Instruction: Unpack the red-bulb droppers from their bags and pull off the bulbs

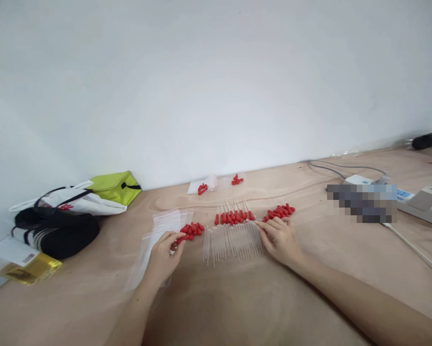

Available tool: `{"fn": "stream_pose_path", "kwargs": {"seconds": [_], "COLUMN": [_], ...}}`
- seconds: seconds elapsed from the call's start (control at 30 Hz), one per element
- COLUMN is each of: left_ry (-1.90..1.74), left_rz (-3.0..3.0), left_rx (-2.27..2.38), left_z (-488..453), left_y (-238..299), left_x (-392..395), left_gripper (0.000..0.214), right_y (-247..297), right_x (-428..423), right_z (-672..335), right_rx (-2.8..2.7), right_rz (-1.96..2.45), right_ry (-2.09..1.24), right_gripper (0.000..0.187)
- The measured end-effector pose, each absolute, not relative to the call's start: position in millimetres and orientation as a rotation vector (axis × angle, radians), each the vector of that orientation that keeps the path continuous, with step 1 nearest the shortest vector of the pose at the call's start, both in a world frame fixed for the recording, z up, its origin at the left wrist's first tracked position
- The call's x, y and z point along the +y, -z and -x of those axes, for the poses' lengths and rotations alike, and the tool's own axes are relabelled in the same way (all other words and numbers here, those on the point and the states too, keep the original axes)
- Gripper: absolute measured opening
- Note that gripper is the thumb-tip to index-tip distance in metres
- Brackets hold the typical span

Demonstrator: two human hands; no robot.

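Note:
My left hand [165, 254] is closed in a pinch around a red rubber dropper bulb [180, 239], beside a small pile of loose red bulbs [193, 229]. In the middle of the table lies a row of clear thin dropper tubes [232, 242]. Behind them is a second row of tubes fitted with red bulbs [233, 217], their tips pointing to the wall. My right hand [281, 240] rests at the right end of the rows, thumb and forefinger closed on the end of a clear tube [251, 221]. Another pile of red bulbs [281, 210] lies just beyond its fingers.
Clear zip bags [147, 245] lie under and beside my left wrist. Two small bulb groups [202, 188] sit near the wall with bags. Black, white and green bags [71, 230] stand at left. Power strips [403, 194] and cables are at right.

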State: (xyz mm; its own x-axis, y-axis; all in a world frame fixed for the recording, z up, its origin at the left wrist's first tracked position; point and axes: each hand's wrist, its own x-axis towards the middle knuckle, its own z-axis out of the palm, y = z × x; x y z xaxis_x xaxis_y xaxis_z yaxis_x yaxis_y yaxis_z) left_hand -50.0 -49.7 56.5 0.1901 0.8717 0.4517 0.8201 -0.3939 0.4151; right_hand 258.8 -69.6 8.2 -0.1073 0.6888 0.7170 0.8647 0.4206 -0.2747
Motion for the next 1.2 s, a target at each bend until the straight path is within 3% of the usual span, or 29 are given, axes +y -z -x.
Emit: {"fn": "stream_pose_path", "kwargs": {"seconds": [0.23,0.5,0.7,0.97,1.2], "left_ry": [-0.823,-0.815,-1.039,-0.394,-0.232], "left_rz": [-2.087,-2.084,-2.332,-2.467,-2.252], "left_rx": [1.713,1.894,1.916,2.051,2.166], "left_z": [56.2,55.6,39.9,-26.0,-52.3], "left_y": [-48.4,-42.4,-49.8,-64.6,-56.1], "left_x": [-45.9,-47.6,-44.4,-9.2,27.0], "left_gripper": [0.016,0.04,0.028,0.026,0.024], "right_y": [-5.6,-7.2,-14.2,-12.5,-9.1], "right_x": [-67.2,-70.0,-74.1,-71.9,-66.0], "right_z": [-259.4,-254.4,-253.6,-255.6,-259.3], "right_rx": [-1.868,-2.016,-2.118,-2.02,-1.832], "right_rz": [1.359,1.367,1.374,1.382,1.47], "right_ry": [0.387,0.302,0.18,0.141,0.151], "right_gripper": [0.023,0.023,0.036,0.035,0.025]}}
